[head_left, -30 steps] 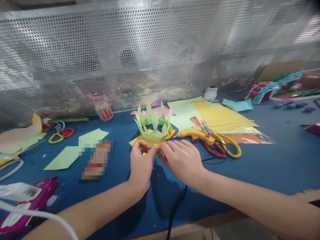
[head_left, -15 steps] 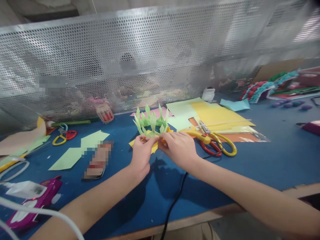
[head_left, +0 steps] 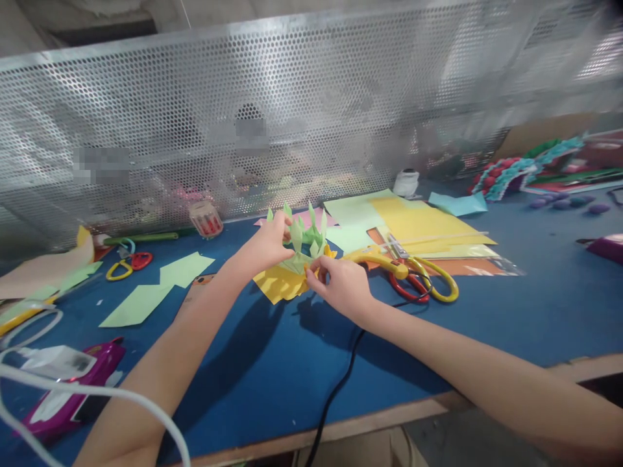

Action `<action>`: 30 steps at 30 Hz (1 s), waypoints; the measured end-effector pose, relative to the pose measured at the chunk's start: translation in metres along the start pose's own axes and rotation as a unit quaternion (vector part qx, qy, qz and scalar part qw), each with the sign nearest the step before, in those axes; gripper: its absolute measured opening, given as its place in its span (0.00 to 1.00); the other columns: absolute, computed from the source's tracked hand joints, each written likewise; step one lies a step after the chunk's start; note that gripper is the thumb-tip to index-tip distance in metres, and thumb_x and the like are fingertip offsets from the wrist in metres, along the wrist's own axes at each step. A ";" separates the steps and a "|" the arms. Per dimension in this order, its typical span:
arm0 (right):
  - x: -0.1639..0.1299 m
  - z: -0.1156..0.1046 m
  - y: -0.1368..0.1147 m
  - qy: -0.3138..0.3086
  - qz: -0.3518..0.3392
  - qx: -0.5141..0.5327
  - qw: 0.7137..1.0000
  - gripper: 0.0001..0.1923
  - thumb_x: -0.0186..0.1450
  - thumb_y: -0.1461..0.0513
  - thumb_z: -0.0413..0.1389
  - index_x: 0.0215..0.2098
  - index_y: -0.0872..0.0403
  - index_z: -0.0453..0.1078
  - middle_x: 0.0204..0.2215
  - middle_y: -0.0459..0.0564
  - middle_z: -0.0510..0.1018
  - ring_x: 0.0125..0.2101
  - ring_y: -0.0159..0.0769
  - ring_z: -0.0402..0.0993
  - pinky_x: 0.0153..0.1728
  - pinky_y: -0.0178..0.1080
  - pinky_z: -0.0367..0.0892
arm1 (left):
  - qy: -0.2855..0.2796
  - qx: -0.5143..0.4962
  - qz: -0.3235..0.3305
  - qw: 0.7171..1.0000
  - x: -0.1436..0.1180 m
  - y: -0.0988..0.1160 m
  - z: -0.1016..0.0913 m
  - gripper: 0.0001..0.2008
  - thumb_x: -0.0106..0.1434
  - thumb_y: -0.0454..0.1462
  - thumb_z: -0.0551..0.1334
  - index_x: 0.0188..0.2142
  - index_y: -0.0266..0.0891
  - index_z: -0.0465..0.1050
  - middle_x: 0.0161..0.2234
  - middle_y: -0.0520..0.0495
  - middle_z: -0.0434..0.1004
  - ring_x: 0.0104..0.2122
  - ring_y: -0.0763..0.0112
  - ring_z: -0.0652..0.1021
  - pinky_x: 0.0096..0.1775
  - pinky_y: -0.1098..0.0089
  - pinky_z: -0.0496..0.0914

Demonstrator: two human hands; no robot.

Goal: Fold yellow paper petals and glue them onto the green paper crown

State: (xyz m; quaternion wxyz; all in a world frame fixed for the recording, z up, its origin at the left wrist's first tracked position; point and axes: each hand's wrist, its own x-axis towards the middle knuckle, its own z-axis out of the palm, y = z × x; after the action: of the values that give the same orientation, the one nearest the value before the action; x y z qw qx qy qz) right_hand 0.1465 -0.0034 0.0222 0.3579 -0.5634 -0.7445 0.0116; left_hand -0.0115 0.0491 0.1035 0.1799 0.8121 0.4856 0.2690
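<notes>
While half a second back both hands pinched the near edge together, now split apart: right hand (head_left: 341,285) at 6 o'clock of the paper flower (head_left: 296,256), fingers pinching its yellow base (head_left: 280,285); left hand (head_left: 267,243) moved up to 10 o'clock, fingertips pressed on the green petals. Flower tilted, off the blue table (head_left: 487,311), so likely being turned for another side. Past it at 3 o'clock, scissors (head_left: 423,279); farther, coloured sheets (head_left: 423,227).
</notes>
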 end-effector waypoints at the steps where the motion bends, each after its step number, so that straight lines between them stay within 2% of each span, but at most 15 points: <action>1: 0.000 0.002 0.001 0.003 -0.003 -0.010 1.000 0.07 0.61 0.59 0.53 0.27 0.52 0.70 0.18 0.42 0.74 0.21 0.32 0.71 0.25 0.33 0.55 | -0.012 0.017 -0.006 1.000 0.002 -0.001 0.002 0.22 0.45 0.25 0.63 0.40 0.38 0.61 0.32 0.47 0.74 0.35 0.61 0.77 0.38 0.64 0.70; 3: 0.001 0.004 0.002 0.010 -0.008 -0.027 1.000 0.06 0.61 0.59 0.53 0.27 0.52 0.70 0.17 0.43 0.74 0.21 0.33 0.70 0.25 0.35 0.54 | -0.031 0.053 -0.007 0.998 0.007 0.001 0.003 0.22 0.47 0.26 0.63 0.41 0.37 0.61 0.32 0.47 0.74 0.35 0.61 0.77 0.38 0.64 0.69; 5: 0.002 0.007 0.004 0.016 -0.016 -0.038 0.999 0.07 0.61 0.59 0.53 0.27 0.51 0.70 0.17 0.43 0.74 0.21 0.33 0.70 0.26 0.35 0.53 | -0.034 0.094 0.003 0.995 0.010 0.005 0.000 0.22 0.48 0.28 0.63 0.43 0.37 0.61 0.33 0.45 0.74 0.38 0.58 0.75 0.41 0.61 0.67; 8: 0.003 0.008 0.006 0.026 -0.025 -0.042 0.998 0.07 0.61 0.60 0.53 0.26 0.51 0.69 0.18 0.43 0.74 0.21 0.32 0.69 0.27 0.35 0.53 | -0.029 0.149 0.029 0.988 0.014 0.010 -0.007 0.16 0.49 0.34 0.65 0.39 0.37 0.65 0.36 0.43 0.72 0.44 0.53 0.72 0.46 0.58 0.62; 10: 0.003 0.007 0.006 0.034 -0.026 -0.037 0.998 0.07 0.61 0.60 0.53 0.26 0.51 0.69 0.19 0.43 0.74 0.21 0.32 0.69 0.27 0.35 0.53 | -0.056 0.166 0.046 0.983 0.016 0.009 -0.011 0.11 0.51 0.39 0.64 0.32 0.37 0.67 0.34 0.46 0.72 0.39 0.58 0.72 0.42 0.63 0.63; 12: 0.002 0.006 0.007 0.042 -0.026 -0.027 0.998 0.07 0.61 0.59 0.53 0.27 0.51 0.69 0.19 0.42 0.73 0.21 0.31 0.68 0.28 0.35 0.53 | -0.096 0.172 0.056 0.979 0.017 0.004 -0.014 0.10 0.52 0.41 0.63 0.27 0.37 0.65 0.28 0.49 0.71 0.30 0.66 0.72 0.33 0.69 0.62; 14: 0.001 0.005 0.007 0.048 -0.027 -0.015 0.998 0.07 0.62 0.59 0.53 0.28 0.51 0.70 0.18 0.41 0.72 0.21 0.30 0.68 0.28 0.34 0.53 | -0.122 0.180 0.053 0.975 0.017 -0.002 -0.014 0.10 0.51 0.40 0.63 0.23 0.38 0.63 0.22 0.51 0.69 0.24 0.70 0.69 0.27 0.71 0.58; 17: 0.000 0.005 0.008 0.051 -0.030 0.004 0.998 0.08 0.63 0.59 0.53 0.27 0.52 0.69 0.17 0.40 0.71 0.20 0.29 0.66 0.29 0.34 0.53 | -0.141 0.191 0.043 0.970 0.015 -0.004 -0.011 0.11 0.52 0.37 0.60 0.18 0.38 0.60 0.19 0.52 0.65 0.21 0.72 0.66 0.24 0.71 0.54; 21: -0.001 0.007 0.008 0.051 -0.029 0.028 0.998 0.09 0.63 0.59 0.52 0.28 0.53 0.69 0.16 0.39 0.68 0.19 0.29 0.63 0.31 0.36 0.53 | -0.157 0.192 0.035 0.968 0.011 0.008 -0.006 0.13 0.52 0.33 0.57 0.15 0.38 0.57 0.16 0.53 0.60 0.19 0.74 0.62 0.23 0.70 0.52; 26: -0.002 0.005 0.007 0.047 -0.027 0.059 0.997 0.08 0.63 0.60 0.53 0.26 0.54 0.67 0.18 0.40 0.71 0.21 0.29 0.66 0.34 0.37 0.54 | -0.137 0.192 0.004 0.972 0.002 0.028 0.003 0.08 0.50 0.30 0.55 0.17 0.38 0.60 0.16 0.54 0.54 0.19 0.74 0.60 0.23 0.69 0.51; 30: -0.006 0.003 0.006 0.027 -0.027 0.082 0.996 0.07 0.62 0.61 0.53 0.27 0.53 0.67 0.22 0.40 0.75 0.21 0.28 0.66 0.35 0.37 0.56 | -0.143 0.179 -0.029 0.973 -0.001 0.034 0.008 0.05 0.49 0.29 0.55 0.21 0.38 0.63 0.17 0.54 0.53 0.21 0.71 0.62 0.25 0.69 0.52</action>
State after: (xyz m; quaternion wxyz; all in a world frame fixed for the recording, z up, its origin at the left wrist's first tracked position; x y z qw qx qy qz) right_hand 0.1505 -0.0049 0.0147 0.4229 -0.5125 -0.7458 0.0477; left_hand 0.0162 0.0326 0.1156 0.1071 0.8465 0.5186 0.0540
